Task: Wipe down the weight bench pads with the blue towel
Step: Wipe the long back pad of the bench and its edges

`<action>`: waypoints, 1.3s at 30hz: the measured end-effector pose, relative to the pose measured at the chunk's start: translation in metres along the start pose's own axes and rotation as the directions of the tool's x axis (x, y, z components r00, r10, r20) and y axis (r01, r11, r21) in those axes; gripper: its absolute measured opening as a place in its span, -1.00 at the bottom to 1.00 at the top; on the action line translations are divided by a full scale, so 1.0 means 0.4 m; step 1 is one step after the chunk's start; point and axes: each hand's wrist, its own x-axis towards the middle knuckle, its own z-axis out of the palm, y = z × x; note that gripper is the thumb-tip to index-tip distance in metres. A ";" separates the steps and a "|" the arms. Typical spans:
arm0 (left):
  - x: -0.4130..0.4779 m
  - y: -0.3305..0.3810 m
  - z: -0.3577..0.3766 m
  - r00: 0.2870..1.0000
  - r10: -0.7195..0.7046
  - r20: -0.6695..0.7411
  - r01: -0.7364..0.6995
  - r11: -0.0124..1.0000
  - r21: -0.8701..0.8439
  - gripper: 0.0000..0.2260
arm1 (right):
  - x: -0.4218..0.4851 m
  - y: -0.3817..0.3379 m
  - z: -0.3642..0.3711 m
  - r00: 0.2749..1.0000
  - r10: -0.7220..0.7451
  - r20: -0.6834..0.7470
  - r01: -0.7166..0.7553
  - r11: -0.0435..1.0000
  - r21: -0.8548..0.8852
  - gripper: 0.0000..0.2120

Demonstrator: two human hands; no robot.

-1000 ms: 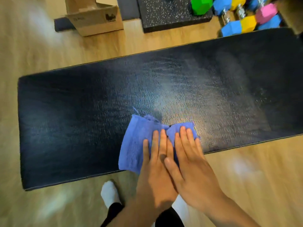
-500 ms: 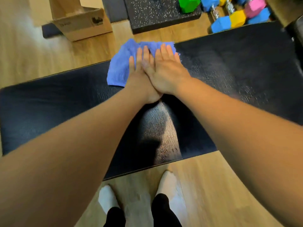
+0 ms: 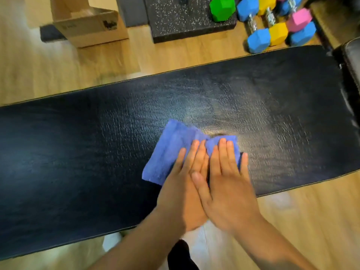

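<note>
A long black weight bench pad (image 3: 78, 152) runs across the view, shiny in its middle. On it, toward the near edge, lies a folded blue towel (image 3: 171, 152). My left hand (image 3: 181, 195) and my right hand (image 3: 228, 190) lie flat side by side on the towel's near right part, fingers straight and pressed down, with the right thumb over the left hand. The towel's left part sticks out from under my fingers. A second black pad (image 3: 352, 61) adjoins the bench at the far right.
Wooden floor lies on both sides of the bench. Beyond it are a cardboard box (image 3: 93, 26), a speckled black rubber mat (image 3: 185, 18), a green dumbbell (image 3: 222, 7) and several blue, yellow and pink dumbbells (image 3: 272, 34). My socked foot (image 3: 112, 242) is below the bench's near edge.
Both hands slid the towel out to the pad's far edge half a second ago and have pulled it back toward the near edge since.
</note>
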 end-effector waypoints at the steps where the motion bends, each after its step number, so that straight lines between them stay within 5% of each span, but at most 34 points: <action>1: 0.059 -0.028 -0.021 0.999 -0.029 -0.041 0.027 0.999 -0.030 -0.33 | 0.062 0.004 -0.021 1.000 0.015 -0.017 -0.015 1.000 0.004 -0.25; 5: 0.368 -0.152 -0.124 0.992 -0.095 0.087 0.087 0.992 0.092 -0.22 | 0.365 0.056 -0.164 0.998 0.060 0.004 -0.060 0.993 0.098 -0.32; 8: 0.454 -0.174 -0.174 0.984 -0.110 0.141 0.112 0.994 -0.007 -0.21 | 0.450 0.069 -0.236 0.996 0.031 0.079 -0.043 0.988 0.149 -0.34; 12: 0.278 -0.073 -0.138 0.980 -0.135 0.149 0.120 0.987 0.107 -0.29 | 0.265 0.063 -0.146 0.999 0.002 0.050 -0.009 0.990 0.140 -0.31; 18: -0.077 0.072 0.046 0.993 -0.099 0.060 0.103 0.992 -0.076 -0.52 | -0.109 0.021 0.027 0.994 0.018 0.106 -0.023 0.999 0.042 -0.32; 22: -0.043 0.050 0.025 0.998 -0.059 0.027 0.062 0.988 -0.143 -0.42 | -0.048 0.017 0.011 1.000 0.000 0.028 -0.002 0.999 0.045 -0.34; 25: 0.080 -0.002 -0.035 0.998 -0.055 0.001 0.055 0.998 -0.042 -0.34 | 0.075 0.027 -0.046 1.000 -0.012 0.006 0.012 1.000 0.022 -0.25; 32: 0.371 -0.104 -0.147 0.979 -0.112 0.170 0.083 0.982 0.168 -0.28 | 0.357 0.068 -0.176 0.996 0.090 0.012 -0.091 0.985 0.146 -0.31; 39: 0.045 0.038 -0.043 0.986 -0.066 0.150 0.060 0.997 0.044 -0.36 | -0.012 0.033 -0.021 0.991 0.133 0.007 -0.133 0.980 0.146 -0.16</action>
